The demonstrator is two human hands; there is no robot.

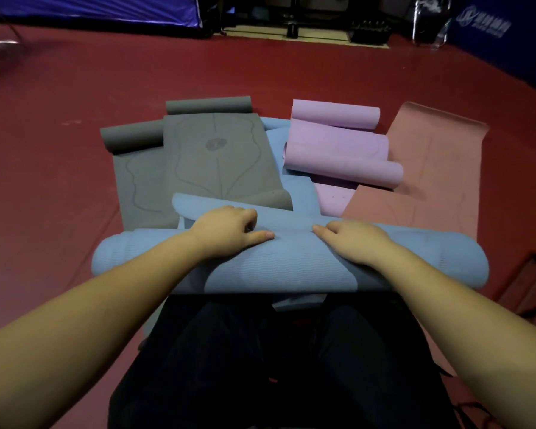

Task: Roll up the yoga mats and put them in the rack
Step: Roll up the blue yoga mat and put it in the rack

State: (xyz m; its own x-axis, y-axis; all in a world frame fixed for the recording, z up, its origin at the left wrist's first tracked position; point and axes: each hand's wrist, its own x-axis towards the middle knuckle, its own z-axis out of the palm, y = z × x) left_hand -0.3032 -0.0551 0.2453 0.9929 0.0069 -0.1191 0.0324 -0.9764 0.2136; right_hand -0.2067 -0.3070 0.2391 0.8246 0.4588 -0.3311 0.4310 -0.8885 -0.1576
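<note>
- Blue yoga mat (291, 264), partly rolled, lies across the red floor (59, 187) before a kneeling person.
- Left hand (226, 227) and right hand (356, 239) grip the roll's top, fingers curled over it, slightly apart.
- Grey mat (211, 156), lilac mat (338, 147) and pink mat (430, 168) lie beyond.

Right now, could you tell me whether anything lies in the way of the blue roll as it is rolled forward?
Yes. A grey mat and a pink mat overlap the blue mat's unrolled part just ahead of both hands.
</note>
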